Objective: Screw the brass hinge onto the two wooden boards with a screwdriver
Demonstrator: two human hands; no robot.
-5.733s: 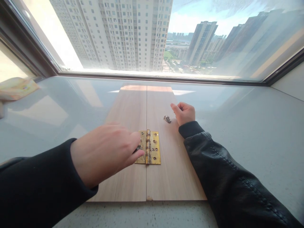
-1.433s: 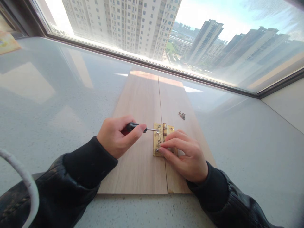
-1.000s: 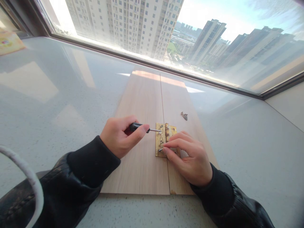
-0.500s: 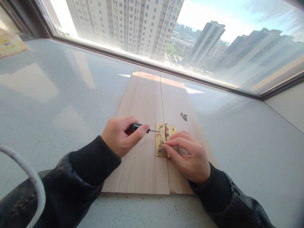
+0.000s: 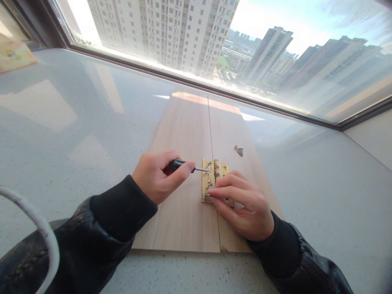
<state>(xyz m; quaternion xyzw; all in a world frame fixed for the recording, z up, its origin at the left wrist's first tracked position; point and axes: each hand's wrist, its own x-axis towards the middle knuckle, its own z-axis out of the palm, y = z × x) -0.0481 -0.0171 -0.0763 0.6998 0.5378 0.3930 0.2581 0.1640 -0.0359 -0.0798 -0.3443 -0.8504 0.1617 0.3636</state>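
A worn brass hinge (image 5: 208, 179) lies opened flat across the seam between two pale wooden boards (image 5: 180, 130). My left hand (image 5: 162, 175) is closed around the dark handle of a screwdriver (image 5: 180, 164), whose metal shaft points right, its tip over the upper part of the hinge's left leaf. At the lower end of that leaf, my right hand (image 5: 241, 200) pinches a small screw (image 5: 208, 195) between thumb and finger. Its fingers cover part of the hinge's right leaf. Other screws appear to sit in the left leaf, though they are small and hard to make out.
Several loose screws (image 5: 239, 150) lie in a little heap on the right board. Beneath the boards is a speckled pale sill (image 5: 101, 122), bordered by a window frame (image 5: 137, 67). A white cable (image 5: 45, 237) curves along the lower left, and a yellowish packet (image 5: 15, 55) rests at the far left.
My right hand has shifted slightly down along the left leaf, and the pinched screw has turned from slanting to nearly level. My left hand keeps the screwdriver in almost the same place.
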